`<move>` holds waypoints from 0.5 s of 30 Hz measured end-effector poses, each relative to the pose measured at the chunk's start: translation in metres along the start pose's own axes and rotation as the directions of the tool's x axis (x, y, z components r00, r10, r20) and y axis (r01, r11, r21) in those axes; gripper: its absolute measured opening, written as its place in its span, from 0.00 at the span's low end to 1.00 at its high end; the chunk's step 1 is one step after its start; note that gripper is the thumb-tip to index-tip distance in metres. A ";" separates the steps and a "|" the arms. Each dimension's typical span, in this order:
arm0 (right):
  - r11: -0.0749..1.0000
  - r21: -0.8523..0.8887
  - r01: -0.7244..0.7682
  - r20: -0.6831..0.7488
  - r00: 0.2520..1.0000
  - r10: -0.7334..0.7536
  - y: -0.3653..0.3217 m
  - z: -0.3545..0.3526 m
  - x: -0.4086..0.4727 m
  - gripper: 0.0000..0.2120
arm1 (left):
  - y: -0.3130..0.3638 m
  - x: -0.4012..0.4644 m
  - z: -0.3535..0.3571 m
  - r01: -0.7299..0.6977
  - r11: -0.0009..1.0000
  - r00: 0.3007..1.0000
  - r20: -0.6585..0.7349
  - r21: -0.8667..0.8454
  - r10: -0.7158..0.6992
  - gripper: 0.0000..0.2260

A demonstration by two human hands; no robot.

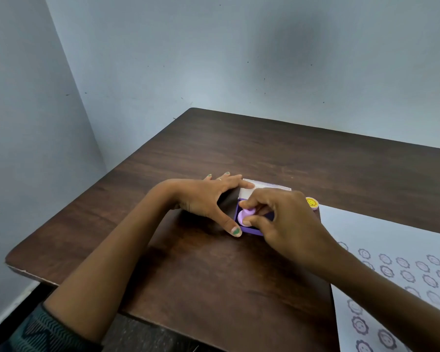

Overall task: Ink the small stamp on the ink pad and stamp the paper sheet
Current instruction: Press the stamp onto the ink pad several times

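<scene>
Lilac stamp [245,216] sits pinched in my right hand [287,224] down on the pad [252,231], my spread left hand [203,199] steadying it, paper [391,250] lying rightward of my right hand.

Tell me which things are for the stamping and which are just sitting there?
For the stamping: purple stamp pinched by the right hand, ink pad steadied by the left hand, paper.
Just sitting there: yellow stamp, table.
</scene>
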State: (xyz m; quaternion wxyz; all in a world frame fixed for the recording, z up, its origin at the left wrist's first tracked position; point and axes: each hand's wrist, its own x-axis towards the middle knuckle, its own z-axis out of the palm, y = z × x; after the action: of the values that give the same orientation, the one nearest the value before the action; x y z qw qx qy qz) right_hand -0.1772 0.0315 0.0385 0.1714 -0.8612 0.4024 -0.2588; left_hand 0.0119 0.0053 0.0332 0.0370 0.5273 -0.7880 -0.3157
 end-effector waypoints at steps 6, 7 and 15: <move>0.998 -0.055 -0.027 -0.013 1.000 0.026 -0.001 0.003 0.006 0.08 | -0.001 -0.001 0.001 0.014 1.000 1.000 -0.006 -0.003 -0.014 0.43; 0.998 -0.067 0.000 -0.008 1.000 -0.001 -0.002 0.004 0.003 0.07 | -0.001 0.000 0.001 0.009 1.000 1.000 -0.004 -0.003 -0.009 0.43; 0.996 -0.073 -0.053 0.017 0.998 0.055 -0.004 -0.001 0.008 0.07 | -0.003 0.001 0.001 0.009 1.000 1.000 -0.010 -0.009 -0.009 0.43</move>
State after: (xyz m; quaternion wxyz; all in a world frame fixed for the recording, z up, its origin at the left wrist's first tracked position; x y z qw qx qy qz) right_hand -0.1707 0.0277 0.0442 0.1507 -0.8582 0.4330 -0.2309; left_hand 0.0128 0.0043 0.0303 0.0421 0.5321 -0.7841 -0.3166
